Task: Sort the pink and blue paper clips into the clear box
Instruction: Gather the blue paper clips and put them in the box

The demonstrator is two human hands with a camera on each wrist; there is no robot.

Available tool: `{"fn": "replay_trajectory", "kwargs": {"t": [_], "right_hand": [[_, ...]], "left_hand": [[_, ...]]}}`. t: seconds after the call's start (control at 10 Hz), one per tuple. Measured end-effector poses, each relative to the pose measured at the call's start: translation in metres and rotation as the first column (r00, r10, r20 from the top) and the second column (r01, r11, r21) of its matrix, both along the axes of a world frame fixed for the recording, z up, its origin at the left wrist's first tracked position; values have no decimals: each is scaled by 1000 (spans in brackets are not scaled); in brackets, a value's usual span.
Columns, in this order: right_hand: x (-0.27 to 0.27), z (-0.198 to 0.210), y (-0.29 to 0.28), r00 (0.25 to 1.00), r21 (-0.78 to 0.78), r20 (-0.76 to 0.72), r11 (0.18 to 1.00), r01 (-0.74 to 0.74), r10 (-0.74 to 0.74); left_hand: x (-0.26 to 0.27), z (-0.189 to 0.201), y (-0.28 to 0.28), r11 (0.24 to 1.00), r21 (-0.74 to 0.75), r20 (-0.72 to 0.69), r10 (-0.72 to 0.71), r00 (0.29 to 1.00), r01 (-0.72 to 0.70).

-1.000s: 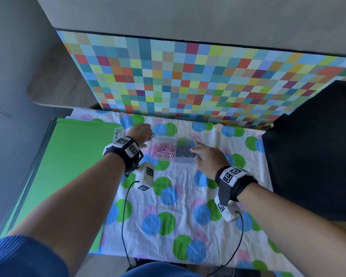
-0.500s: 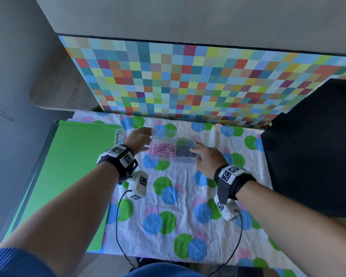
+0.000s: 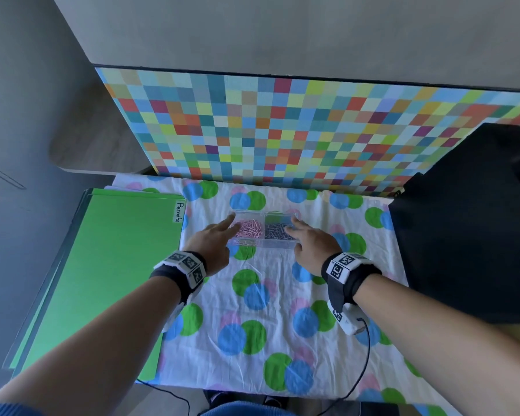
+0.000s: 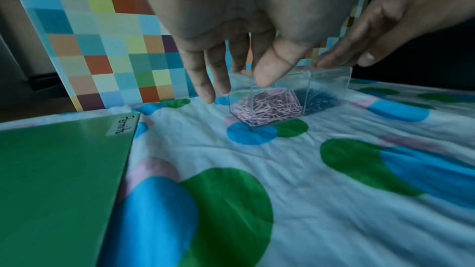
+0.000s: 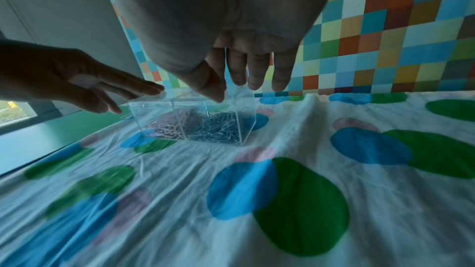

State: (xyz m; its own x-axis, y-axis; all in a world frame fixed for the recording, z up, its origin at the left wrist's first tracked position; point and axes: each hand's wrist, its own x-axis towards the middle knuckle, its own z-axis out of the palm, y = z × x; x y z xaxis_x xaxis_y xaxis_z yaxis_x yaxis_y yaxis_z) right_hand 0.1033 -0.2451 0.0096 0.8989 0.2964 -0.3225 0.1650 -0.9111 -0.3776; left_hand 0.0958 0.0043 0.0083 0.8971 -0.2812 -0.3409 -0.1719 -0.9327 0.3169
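A clear two-compartment box (image 3: 263, 246) stands on the spotted cloth. Pink paper clips (image 3: 249, 229) fill its left half and blue paper clips (image 3: 278, 231) its right half. My left hand (image 3: 215, 240) reaches over the left end with straight fingers, the tips at the box's top edge. My right hand (image 3: 308, 243) lies with straight fingers on the top of the right end. The left wrist view has the box (image 4: 331, 80), pink clips (image 4: 267, 107) and blue clips (image 4: 321, 98) below my left fingers (image 4: 205, 80). In the right wrist view my right fingertips (image 5: 257, 76) touch the box (image 5: 154, 109).
A green folder (image 3: 102, 265) labelled "Permits" lies left of the box. A checkered panel (image 3: 282, 130) stands upright just behind it. A black cloth-covered mass (image 3: 469, 220) is on the right. The spotted cloth (image 3: 267, 325) stretches towards me.
My left hand has come from the box's far left corner to its near left side, its fingers straightening. The right hand stays on the right end.
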Motion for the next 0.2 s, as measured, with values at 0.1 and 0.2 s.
{"fn": "replay_trajectory", "kwargs": {"t": [0.1, 0.2], "right_hand": [[-4, 4, -1, 992, -51, 113, 998, -48, 54], [-36, -3, -9, 973, -63, 224, 997, -42, 55]], "left_hand": [[5, 15, 2, 1000, 2, 73, 9, 997, -9], [-17, 21, 3, 999, -43, 124, 22, 992, -16]]}}
